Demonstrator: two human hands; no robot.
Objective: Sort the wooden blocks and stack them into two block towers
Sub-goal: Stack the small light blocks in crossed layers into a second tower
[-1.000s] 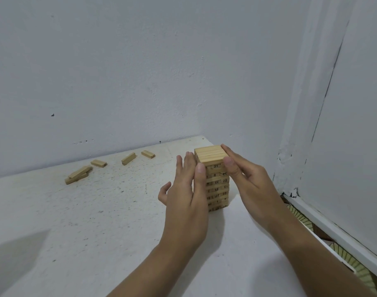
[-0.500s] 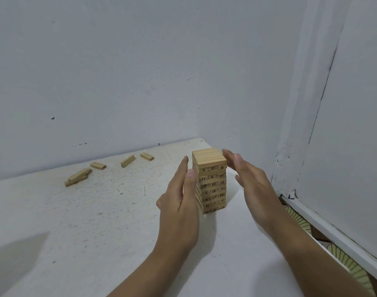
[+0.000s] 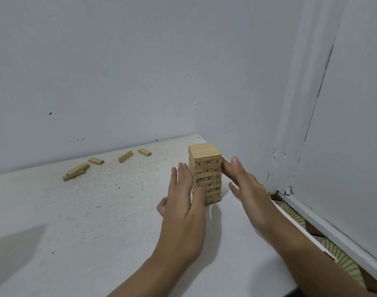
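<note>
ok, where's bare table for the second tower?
Widest bare table lies left of the left hand, in front of the loose blocks by the wall. Crowded: the right corner, where the right hand and left hand flank the tower.

Block tower [image 3: 205,166]: pale unpainted wood, matt, grain lines on the top, dark printed numbers on the block ends. Loose blocks [image 3: 96,161] left of tower: same bare wood. Table [image 3: 87,221] under tower: white, matt, speckled and scuffed; wall [image 3: 140,71] behind tower: painted, matt, slightly uneven.

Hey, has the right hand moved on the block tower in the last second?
Yes. The right hand has slid from the top edge of the block tower down to its right side.
</note>
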